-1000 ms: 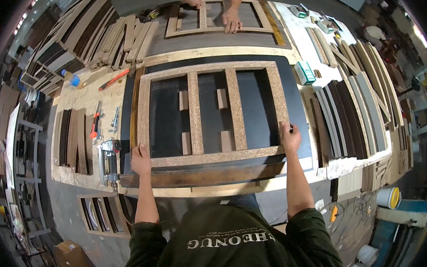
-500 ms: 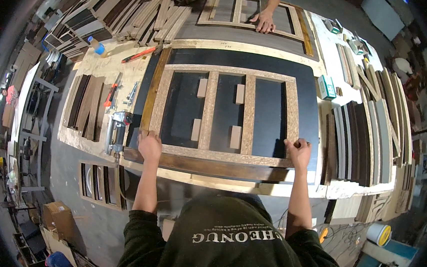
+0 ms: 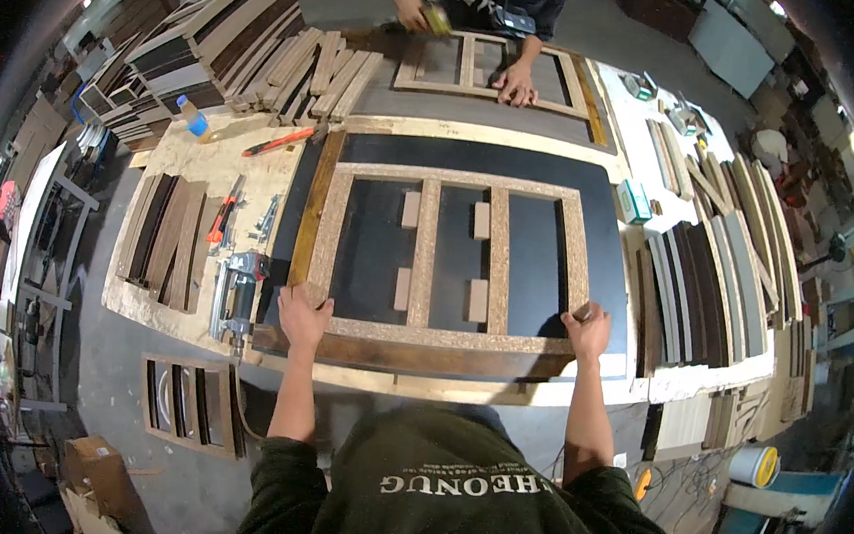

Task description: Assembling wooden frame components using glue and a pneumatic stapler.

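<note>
Shifted toward the person since a second ago, when it lay askew, the particleboard frame (image 3: 426, 257) now rests flat on a black panel (image 3: 534, 245) in the middle of the desk (image 3: 165, 154), its near rail close along a brown wooden strip (image 3: 420, 357) and its left side beside a second strip (image 3: 317, 208). The person's left hand (image 3: 303, 315) clasps the frame's near left corner, fingers curled over the edge, while the right hand (image 3: 589, 330) pinches the lower end of the right-hand side. Four pale blocks (image 3: 410, 210) lie on the panel, two along the left of each inner upright. To the left are a nail gun (image 3: 240, 287), an orange-handled tool (image 3: 219, 221), a bundle of boards (image 3: 165, 236) and a bottle (image 3: 194, 120) with blue on it; to the right, a green-and-white box (image 3: 636, 201) and rows of grey, brown and tan strips (image 3: 692, 283). Across the desk, a co-worker rests one hand (image 3: 517, 81) on another frame (image 3: 466, 64); the other hand (image 3: 408, 13), now raised, holds a blurred yellowish object (image 3: 435, 19). Below, on the floor, is a small slatted frame (image 3: 188, 404).
</note>
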The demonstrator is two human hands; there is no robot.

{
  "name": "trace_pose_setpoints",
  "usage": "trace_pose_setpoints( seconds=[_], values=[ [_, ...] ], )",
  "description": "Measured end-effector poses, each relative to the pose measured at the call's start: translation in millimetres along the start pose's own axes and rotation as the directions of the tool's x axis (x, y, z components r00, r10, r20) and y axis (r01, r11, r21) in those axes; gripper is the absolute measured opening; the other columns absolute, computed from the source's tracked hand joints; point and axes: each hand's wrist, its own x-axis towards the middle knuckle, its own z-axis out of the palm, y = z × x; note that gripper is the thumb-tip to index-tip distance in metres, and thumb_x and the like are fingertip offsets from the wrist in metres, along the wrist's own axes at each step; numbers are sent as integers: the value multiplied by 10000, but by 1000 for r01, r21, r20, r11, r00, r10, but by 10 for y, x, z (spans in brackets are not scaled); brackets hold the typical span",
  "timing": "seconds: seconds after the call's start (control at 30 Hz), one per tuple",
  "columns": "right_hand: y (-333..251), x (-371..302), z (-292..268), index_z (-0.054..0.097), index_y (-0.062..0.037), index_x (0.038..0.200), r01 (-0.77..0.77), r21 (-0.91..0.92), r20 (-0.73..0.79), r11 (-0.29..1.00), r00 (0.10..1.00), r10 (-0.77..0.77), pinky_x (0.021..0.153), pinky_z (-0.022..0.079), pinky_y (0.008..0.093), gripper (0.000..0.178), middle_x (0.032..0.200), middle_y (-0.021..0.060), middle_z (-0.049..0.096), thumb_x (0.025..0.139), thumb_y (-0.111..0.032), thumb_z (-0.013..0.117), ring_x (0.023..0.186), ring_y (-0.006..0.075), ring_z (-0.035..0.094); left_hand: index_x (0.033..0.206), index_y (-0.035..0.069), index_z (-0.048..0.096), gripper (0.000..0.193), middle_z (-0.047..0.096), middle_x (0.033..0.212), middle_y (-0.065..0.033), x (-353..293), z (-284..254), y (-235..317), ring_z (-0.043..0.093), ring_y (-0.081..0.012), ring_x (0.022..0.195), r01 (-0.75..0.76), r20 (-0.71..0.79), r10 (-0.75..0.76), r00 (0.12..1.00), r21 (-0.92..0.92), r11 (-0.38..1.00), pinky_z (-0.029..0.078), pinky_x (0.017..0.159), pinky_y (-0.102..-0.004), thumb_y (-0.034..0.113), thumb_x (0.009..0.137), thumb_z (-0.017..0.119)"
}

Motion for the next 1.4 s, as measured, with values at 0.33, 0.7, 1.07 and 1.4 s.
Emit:
trace_pose_setpoints(
  seconds=[0.33,0.7,1.07,1.4],
  values=[
    [-3,56,35,546,-39,1196,10,-90,52,996,999,-6,880,454,419,646,1034,202,579,677,-331,797,1015,364,534,1057,10,526,576,498,1015,-179,-70,64,-68,499,-380,997,63,7,-63,998,-33,997,422,851,-475,251,620,814],
    [-118,312,192,600,-3,757,-16,-5,38,1000,999,16,717,463,399,288,744,136,651,697,-234,762,751,292,595,1205,21,495,629,462,1210,-145,261,230,-43,397,-339,1214,-52,14,53,998,-62,997,299,1015,-529,213,663,750],
    [-723,1040,451,433,-40,1322,263,-21,-102,965,959,-264,1019,374,431,742,1388,205,399,725,-363,733,1242,382,421,1287,20,469,745,427,1290,-180,555,408,26,398,-371,1205,-25,40,21,999,97,995,328,997,-489,337,686,776],
    [-755,1634,766,652,-18,1044,138,394,-224,909,973,-51,838,472,421,452,902,167,603,688,-259,792,781,343,609,1230,43,525,653,487,1200,-192,717,577,-59,454,-388,1101,-185,-93,180,979,-46,982,375,927,-467,205,645,765]
  ],
)
